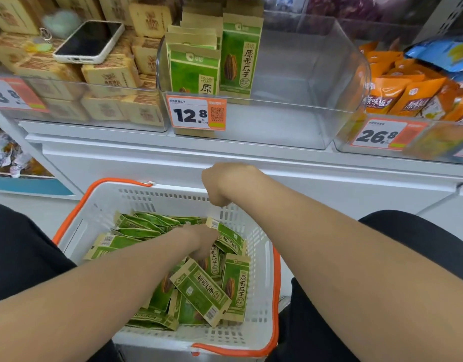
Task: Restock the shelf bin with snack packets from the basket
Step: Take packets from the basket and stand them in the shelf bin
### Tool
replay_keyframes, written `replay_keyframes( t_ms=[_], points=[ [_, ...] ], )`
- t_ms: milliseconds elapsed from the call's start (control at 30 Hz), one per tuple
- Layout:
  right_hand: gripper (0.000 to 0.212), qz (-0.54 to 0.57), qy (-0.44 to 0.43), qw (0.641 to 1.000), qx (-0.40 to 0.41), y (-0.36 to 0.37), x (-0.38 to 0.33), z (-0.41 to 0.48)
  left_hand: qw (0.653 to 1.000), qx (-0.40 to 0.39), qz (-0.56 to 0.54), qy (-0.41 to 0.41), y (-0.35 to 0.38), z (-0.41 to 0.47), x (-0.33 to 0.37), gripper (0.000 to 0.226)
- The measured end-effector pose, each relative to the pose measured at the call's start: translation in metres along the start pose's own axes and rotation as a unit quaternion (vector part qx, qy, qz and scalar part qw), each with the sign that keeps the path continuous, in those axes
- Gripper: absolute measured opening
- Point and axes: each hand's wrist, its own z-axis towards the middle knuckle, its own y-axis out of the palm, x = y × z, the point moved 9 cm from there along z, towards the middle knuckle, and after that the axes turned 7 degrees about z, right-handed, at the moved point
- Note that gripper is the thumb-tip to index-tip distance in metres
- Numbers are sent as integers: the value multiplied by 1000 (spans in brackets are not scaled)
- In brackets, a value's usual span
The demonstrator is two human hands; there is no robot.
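Note:
A white basket (261,259) with orange handles sits between my knees, holding several green snack packets (204,291) in a loose heap. My left hand (201,239) reaches down into the heap, and its fingers curl onto one green packet (215,257); the fingertips are hidden. My right hand (225,184) hangs limp over the basket's far rim, fingers loosely curled and holding nothing. Above, the clear shelf bin (303,121) holds a few upright green packets (240,58) at its left side. The bin's right part is bare.
A price tag reading 12.8 (196,113) is fixed to the bin's front. A phone (90,41) lies on tan packets (110,74) in the left bin. Orange packets (407,92) fill the right bin. A white shelf front (303,178) runs behind the basket.

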Motion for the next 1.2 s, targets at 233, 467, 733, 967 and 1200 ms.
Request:
replay_keyframes(
  t_ms=[233,467,733,967,1200],
  points=[
    [19,2,14,1000,-4,-13,10,-4,991,130,32,-16,-30,3,1,37],
    [13,-9,12,1000,-19,-2,18,-7,975,205,85,-30,-51,5,2,38],
    [5,-12,20,999,-27,6,30,-15,979,173,103,-10,-34,12,2,47],
    [10,0,24,999,-27,15,42,-22,974,211,88,-10,-46,9,7,35],
    [17,-24,69,993,-91,29,60,-36,896,375,223,83,-77,-30,25,31]
  ],
)
